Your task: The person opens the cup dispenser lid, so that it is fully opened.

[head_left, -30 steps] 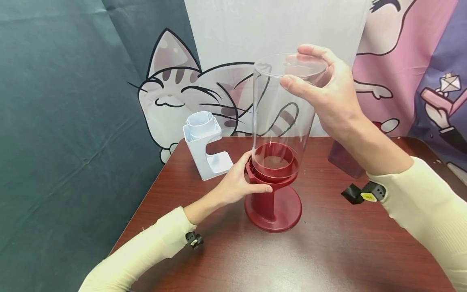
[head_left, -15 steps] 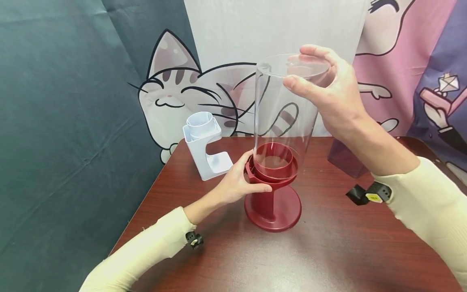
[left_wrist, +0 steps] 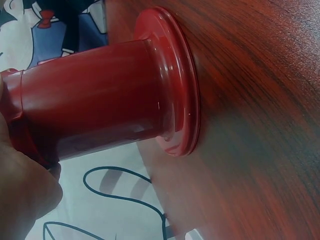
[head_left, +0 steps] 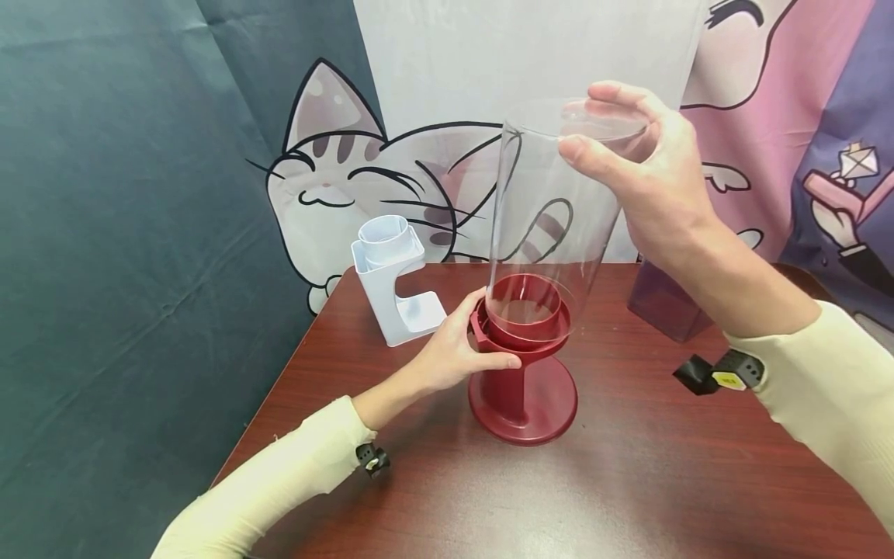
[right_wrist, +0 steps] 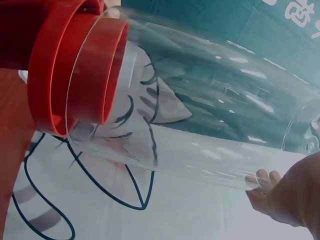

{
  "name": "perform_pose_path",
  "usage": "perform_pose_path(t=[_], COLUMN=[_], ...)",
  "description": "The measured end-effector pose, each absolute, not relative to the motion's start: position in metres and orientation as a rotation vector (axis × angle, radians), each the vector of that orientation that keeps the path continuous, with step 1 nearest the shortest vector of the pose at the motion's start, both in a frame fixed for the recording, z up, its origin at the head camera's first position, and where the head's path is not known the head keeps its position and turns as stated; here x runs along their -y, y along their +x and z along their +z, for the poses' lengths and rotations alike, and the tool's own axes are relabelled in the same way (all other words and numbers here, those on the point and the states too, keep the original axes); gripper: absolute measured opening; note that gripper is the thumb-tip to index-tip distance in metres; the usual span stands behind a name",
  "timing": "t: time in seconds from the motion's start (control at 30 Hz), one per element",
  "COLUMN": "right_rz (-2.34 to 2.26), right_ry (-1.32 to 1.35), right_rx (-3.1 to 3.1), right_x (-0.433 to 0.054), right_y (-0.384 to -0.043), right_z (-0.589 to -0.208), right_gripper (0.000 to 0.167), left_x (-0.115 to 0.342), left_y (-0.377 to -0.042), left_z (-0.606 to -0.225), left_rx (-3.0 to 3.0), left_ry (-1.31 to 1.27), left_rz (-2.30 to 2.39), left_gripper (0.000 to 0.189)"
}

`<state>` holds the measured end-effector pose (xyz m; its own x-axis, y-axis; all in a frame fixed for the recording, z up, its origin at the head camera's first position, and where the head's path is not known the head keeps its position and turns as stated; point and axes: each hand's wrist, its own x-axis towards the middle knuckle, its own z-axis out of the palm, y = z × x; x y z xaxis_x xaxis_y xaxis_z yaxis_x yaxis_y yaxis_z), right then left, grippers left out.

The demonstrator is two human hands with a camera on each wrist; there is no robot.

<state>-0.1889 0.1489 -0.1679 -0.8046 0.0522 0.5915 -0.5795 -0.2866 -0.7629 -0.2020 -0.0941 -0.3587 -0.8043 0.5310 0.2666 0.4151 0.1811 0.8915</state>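
A red stand (head_left: 522, 404) with a round foot and a ring-shaped top stands upright on the table. My left hand (head_left: 454, 345) grips its upper ring from the left, thumb in front. Over the ring is a clear cylinder (head_left: 552, 202), its top leaning right in the head view. My right hand (head_left: 653, 167) holds the cylinder near its upper rim, thumb on the near side and fingers on the far side. In the right wrist view the cylinder's lower end (right_wrist: 75, 100) surrounds the red inner collar (right_wrist: 112, 70). The left wrist view shows the red column (left_wrist: 95, 95) and foot.
A white holder (head_left: 384, 291) with a round cup on top stands at the back left of the brown table (head_left: 447, 481). A purple translucent box (head_left: 667, 303) sits behind my right forearm. Printed cloth (head_left: 433, 155) hangs close behind the table.
My right hand has moved right, tilting the top of the clear cylinder further that way. My left hand and the red stand have stayed in place.
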Motion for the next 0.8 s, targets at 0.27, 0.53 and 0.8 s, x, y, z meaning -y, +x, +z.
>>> perform_pose_path(t=[0.27, 0.53, 0.8], right_rz=[2.185, 2.211, 2.182], right_ry=[0.678, 0.682, 0.674], right_rx=[1.444, 1.39, 1.389], right_x=[-0.15, -0.154, -0.165], right_y=[-0.19, -0.19, -0.189], right_z=[-0.166, -0.166, -0.17], right_gripper=[0.046, 0.044, 0.041], left_x=[0.095, 0.095, 0.093], left_y=[-0.201, -0.201, -0.203], left_z=[-0.357, -0.357, -0.359], left_rx=[-2.357, -2.373, -2.337], left_ry=[0.914, 0.887, 0.93], left_rz=[1.686, 1.678, 1.72], left_gripper=[0.095, 0.097, 0.095])
